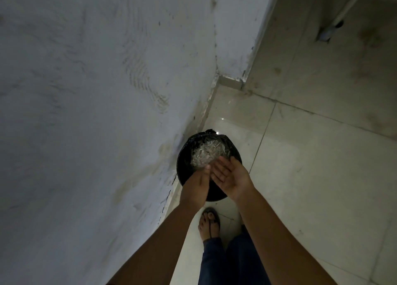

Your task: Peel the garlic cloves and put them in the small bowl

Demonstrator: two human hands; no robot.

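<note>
Both my hands hover over a round black bin [184, 155] lined with a black bag, standing on the floor against the wall. Pale papery garlic skins [207, 153] lie heaped inside it. My right hand [231, 176] is held palm up with straight fingers and nothing in it. My left hand [196, 184] shows its back, its fingers touching the right hand's fingers. No garlic cloves or small bowl are in view.
A grey plastered wall [86, 112] fills the left side. Pale floor tiles [300, 177] spread to the right. My sandalled foot [209, 222] and blue trouser legs stand just behind the bin. A wall corner [232, 78] juts out beyond it.
</note>
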